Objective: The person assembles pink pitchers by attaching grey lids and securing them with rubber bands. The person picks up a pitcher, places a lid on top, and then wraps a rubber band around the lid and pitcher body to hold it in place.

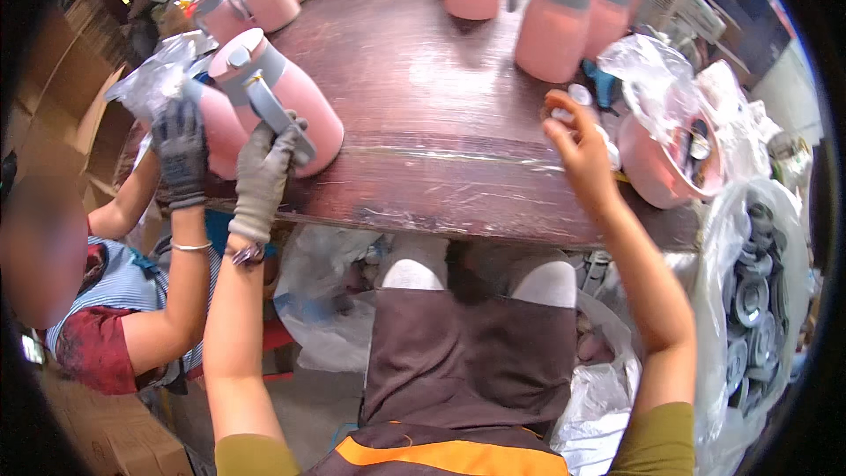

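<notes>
Well, cardboard [44,115] and a bag [712,317] of grey parts [751,300] crowd the scuffed, dark table [414,97]. The gloved left hand [264,167] grips a jug [308,106] by its handle [271,107] near the table's left edge; the bare right hand [577,141] hangs half open beside white caps [612,156], perhaps touching one. The jug is pink, with a grey collar.

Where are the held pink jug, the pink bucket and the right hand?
Held pink jug [308,107]: head view, on its pink body.
Pink bucket [648,166]: head view, on its outer wall.
Right hand [582,141]: head view, on its middle.
</notes>
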Tool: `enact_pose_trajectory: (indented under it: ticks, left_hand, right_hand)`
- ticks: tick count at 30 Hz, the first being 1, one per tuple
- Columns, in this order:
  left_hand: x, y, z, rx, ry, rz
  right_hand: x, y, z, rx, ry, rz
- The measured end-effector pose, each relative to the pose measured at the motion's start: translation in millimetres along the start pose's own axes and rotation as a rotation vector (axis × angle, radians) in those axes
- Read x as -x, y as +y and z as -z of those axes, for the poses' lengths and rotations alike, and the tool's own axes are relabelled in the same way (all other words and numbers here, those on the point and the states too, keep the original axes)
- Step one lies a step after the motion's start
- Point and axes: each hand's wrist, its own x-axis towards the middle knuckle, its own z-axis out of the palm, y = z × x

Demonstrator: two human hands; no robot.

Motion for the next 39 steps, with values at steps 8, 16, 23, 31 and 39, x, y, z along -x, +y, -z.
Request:
enact_pose_trajectory:
  ticks: [8, 16, 23, 31, 39]
  left_hand:
    - [7.8, -66.8, 36.4, 0.003, 0.296, 0.228]
    - [70.3, -24.2, -26.2, 0.49, -0.316, 0.494]
    - [107.4, 22.3, -103.0, 1.052, -0.291, 0.661]
    - [191.5, 45.4, -107.0, 0.6, -0.223, 0.425]
    - [223.9, 50.9, -114.1, -0.012, -0.464, 0.173]
  right_hand:
    - [-201.2, 24.3, 32.5, 0.943, 0.23, 0.261]
    - [-176.4, 39.3, 14.6, 0.673, 0.219, 0.611]
    - [107.7, -39.6, 16.0, 0.325, -0.38, 0.865]
    - [182.2, -12.8, 255.3, 0.842, 0.311, 0.302]
    - [292.4, 142.7, 408.7, 0.974, 0.206, -0.955]
